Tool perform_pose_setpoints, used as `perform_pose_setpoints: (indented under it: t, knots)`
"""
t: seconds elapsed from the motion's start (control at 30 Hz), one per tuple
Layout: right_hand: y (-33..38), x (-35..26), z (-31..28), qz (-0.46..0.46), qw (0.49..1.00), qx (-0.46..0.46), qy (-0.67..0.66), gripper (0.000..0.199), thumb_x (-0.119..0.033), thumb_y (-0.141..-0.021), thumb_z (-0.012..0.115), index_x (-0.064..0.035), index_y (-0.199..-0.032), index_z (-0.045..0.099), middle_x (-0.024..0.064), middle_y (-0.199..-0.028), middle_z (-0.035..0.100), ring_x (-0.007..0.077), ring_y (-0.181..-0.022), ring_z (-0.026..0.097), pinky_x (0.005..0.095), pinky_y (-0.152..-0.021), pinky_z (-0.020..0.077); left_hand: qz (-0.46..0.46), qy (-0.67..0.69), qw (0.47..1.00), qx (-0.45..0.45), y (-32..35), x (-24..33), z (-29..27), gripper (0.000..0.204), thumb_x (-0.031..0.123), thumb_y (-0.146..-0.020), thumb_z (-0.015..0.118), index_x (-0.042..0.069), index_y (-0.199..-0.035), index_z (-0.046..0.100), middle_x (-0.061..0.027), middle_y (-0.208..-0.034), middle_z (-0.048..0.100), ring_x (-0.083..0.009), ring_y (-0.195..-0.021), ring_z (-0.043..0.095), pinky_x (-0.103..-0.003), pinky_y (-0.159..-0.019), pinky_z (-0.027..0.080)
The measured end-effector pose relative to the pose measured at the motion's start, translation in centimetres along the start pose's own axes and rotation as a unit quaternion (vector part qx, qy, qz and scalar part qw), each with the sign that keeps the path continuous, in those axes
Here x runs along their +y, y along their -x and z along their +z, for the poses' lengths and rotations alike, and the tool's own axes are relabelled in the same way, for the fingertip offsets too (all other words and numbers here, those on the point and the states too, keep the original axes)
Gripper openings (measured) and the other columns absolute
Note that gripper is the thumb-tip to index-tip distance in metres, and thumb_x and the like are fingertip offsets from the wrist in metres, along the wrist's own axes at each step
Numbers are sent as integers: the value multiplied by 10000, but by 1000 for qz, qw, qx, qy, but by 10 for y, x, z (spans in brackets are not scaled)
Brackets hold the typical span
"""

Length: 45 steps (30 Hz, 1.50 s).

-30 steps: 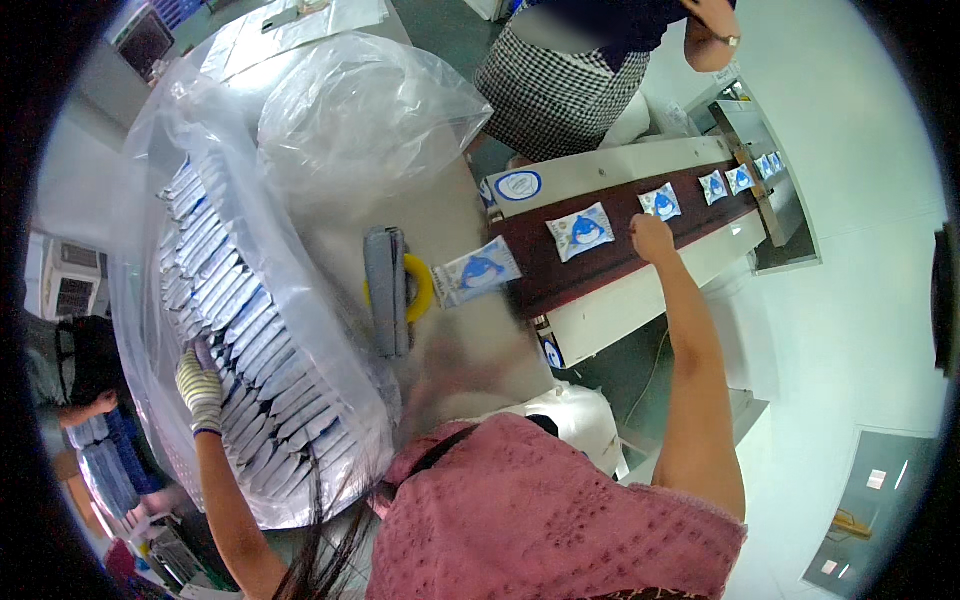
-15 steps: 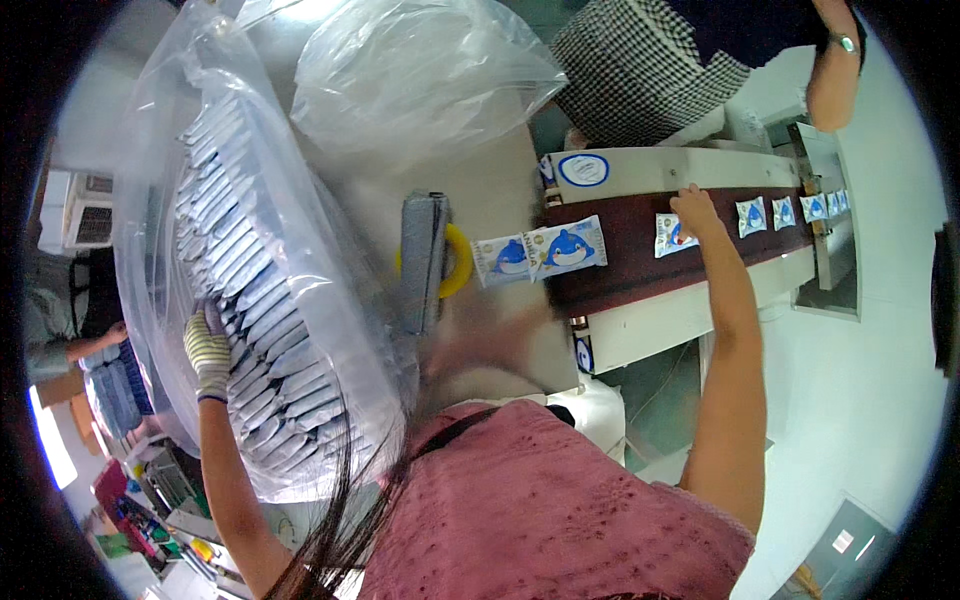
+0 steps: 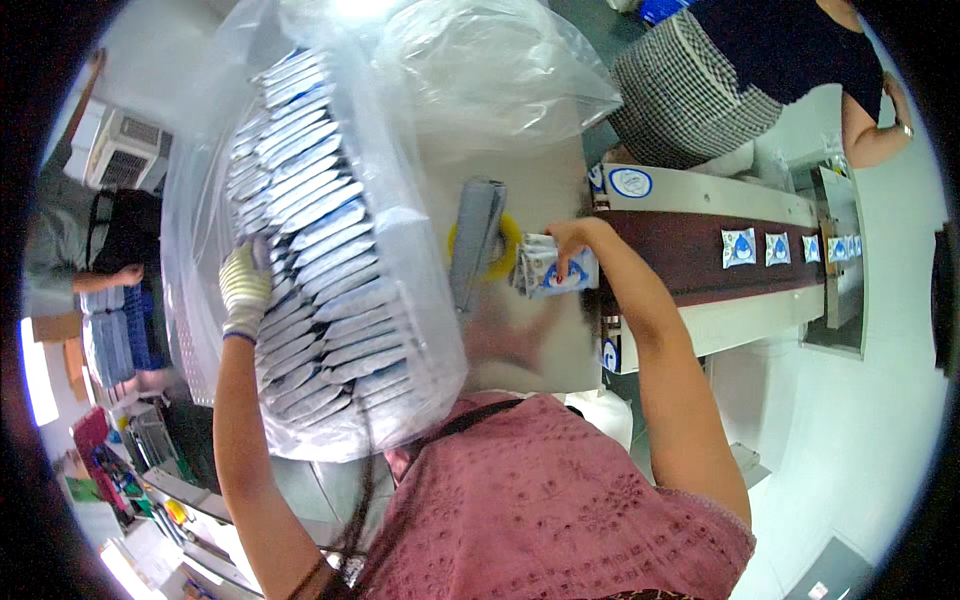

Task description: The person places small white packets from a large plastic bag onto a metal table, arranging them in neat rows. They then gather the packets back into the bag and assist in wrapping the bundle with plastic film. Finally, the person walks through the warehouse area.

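Note:
My left hand [image 3: 246, 288], in a striped knitted glove, lies against the left side of packed rows of flat sachets [image 3: 320, 235]. Its fingers are stretched out, the tips partly lost among the sachets. A large clear plastic bag [image 3: 425, 300] surrounds these rows. My bare right hand [image 3: 583, 240] grips a small overlapping bunch of white packets [image 3: 560, 280] printed with a blue whale, at the left end of the conveyor. Just left of the bunch lie a grey folded bundle [image 3: 478, 235] and a yellow tape roll [image 3: 508, 247].
A dark red conveyor belt [image 3: 670, 255] carries spaced packets [image 3: 739, 248] on the right. Another clear bag [image 3: 490, 75] lies at the back of the table. One person [image 3: 820, 60] is beyond the conveyor; another person's hand [image 3: 130, 275] shows at far left.
My right hand has moved left from the belt to the packets at its end, bringing a packet over the others. My gloved left hand stays by the sachet rows. The whole view has shifted.

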State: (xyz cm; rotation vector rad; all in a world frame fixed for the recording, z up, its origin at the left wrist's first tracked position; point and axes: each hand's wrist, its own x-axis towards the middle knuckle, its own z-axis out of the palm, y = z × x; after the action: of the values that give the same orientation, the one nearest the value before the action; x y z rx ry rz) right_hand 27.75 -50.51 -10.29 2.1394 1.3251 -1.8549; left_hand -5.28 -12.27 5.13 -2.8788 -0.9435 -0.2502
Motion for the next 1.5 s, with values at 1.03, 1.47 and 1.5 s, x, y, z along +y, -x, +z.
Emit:
perform_pose_setpoints:
  t: [1.03,1.47,1.5]
  knots:
    - [-2,-488,-84,-245,836,479,104,953,-339,-507,823,31,-1259,369,241,-1174,509,365,-1097,497,389,-926,389,-274,938,210,-42,-76,-126,51,445,442,-881,449,71,-1100,561,-83,-987,614,-239,-806,566,-409,-747,443]
    - [-50,-434,-61,-233,762,445,410,787,-520,-702,647,96,-1160,475,256,-1213,457,375,-1148,414,431,-990,293,-25,220,973,-62,-66,-45,-10,405,325,-857,445,115,-1190,540,-186,-1180,536,-363,-1084,500,-422,-893,423]
    - [-51,-425,-52,-241,735,486,406,770,-513,-706,649,108,-1134,493,257,-1221,448,375,-1148,409,433,-993,288,35,141,989,-29,-55,-40,-15,404,334,-849,462,116,-1178,549,-166,-1196,536,-347,-1087,509,-429,-903,415]
